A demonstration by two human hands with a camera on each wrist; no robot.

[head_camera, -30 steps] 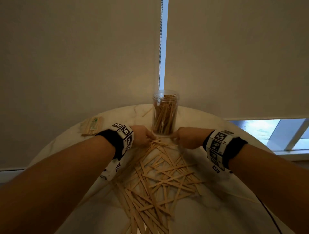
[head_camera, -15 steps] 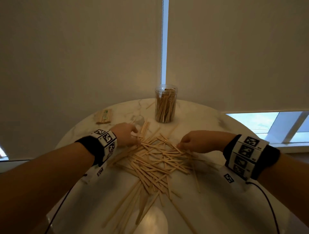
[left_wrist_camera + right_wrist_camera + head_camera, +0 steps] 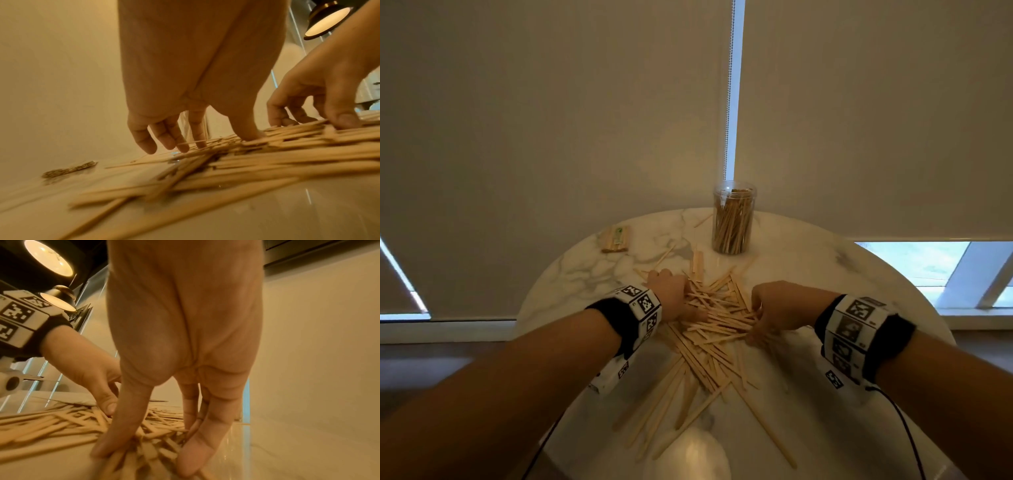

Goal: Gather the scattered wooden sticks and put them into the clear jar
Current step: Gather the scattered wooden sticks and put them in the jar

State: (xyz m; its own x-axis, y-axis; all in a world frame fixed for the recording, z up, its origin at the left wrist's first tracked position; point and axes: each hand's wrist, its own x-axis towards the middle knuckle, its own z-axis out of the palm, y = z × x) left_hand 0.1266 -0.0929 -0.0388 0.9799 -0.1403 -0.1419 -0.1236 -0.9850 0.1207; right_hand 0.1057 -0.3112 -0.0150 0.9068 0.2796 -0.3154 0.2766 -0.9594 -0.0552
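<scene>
Many flat wooden sticks (image 3: 717,327) lie in a loose heap in the middle of the round marble table (image 3: 859,291), with longer strays fanning toward the near edge. The clear jar (image 3: 734,221) stands upright at the far side, holding several sticks. My left hand (image 3: 674,301) is on the heap's left side, fingers (image 3: 164,139) pointing down and thumb pressing the sticks (image 3: 287,146). My right hand (image 3: 756,325) is on the heap's right side. Its thumb and straight fingers (image 3: 195,451) spread over the sticks (image 3: 61,423). Neither hand holds a stick.
A small wrapped bundle of sticks (image 3: 615,238) lies at the far left of the table. A single stick (image 3: 703,221) lies left of the jar. Roller blinds hang behind the table, and a window strip (image 3: 914,267) shows at the right.
Both hands have drawn back from the jar onto the heap and moved closer together. The sticks between them are packed tighter than before.
</scene>
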